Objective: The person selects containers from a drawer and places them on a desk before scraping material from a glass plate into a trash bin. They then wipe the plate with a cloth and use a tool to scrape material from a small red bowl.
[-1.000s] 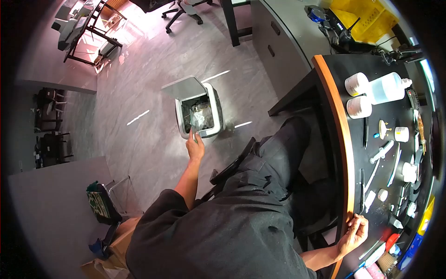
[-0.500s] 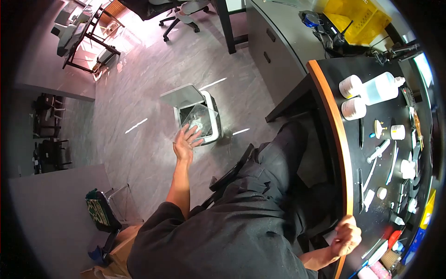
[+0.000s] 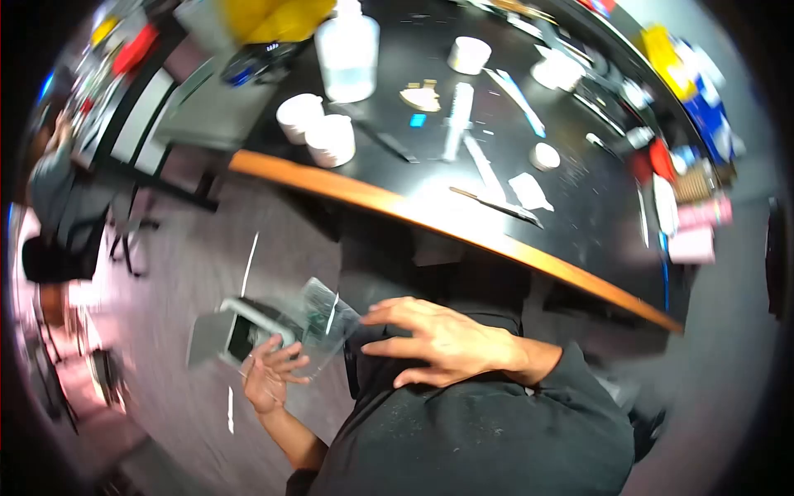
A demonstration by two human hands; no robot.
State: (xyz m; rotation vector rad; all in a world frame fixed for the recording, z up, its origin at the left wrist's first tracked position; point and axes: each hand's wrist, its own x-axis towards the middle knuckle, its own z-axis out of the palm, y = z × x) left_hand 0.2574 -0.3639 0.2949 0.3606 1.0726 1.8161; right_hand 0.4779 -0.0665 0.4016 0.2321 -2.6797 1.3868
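Note:
A see-through plastic piece with straight edges [image 3: 327, 329] rests against the fingers of my left hand [image 3: 271, 374], which is turned palm up and supports it. The piece slants up toward the table, its far side near my right fingertips. Behind the left hand stands a bin with a raised lid [image 3: 240, 331] on the floor. My right hand [image 3: 438, 341] hovers in front of my body, back upward and fingers spread, with nothing in it. Motion blur softens the whole view.
A black table with an orange edge [image 3: 356, 194] crosses the view ahead. On it are white jars [image 3: 331, 140], a clear bottle [image 3: 347, 58], a syringe-like tool [image 3: 457, 120] and a dark-tipped tool [image 3: 496, 205]. A person [image 3: 54, 186] sits at the far left.
My view has turned right toward the table. The left hand has brought the plastic piece away from over the bin. My right hand has left the table edge and opened near the piece.

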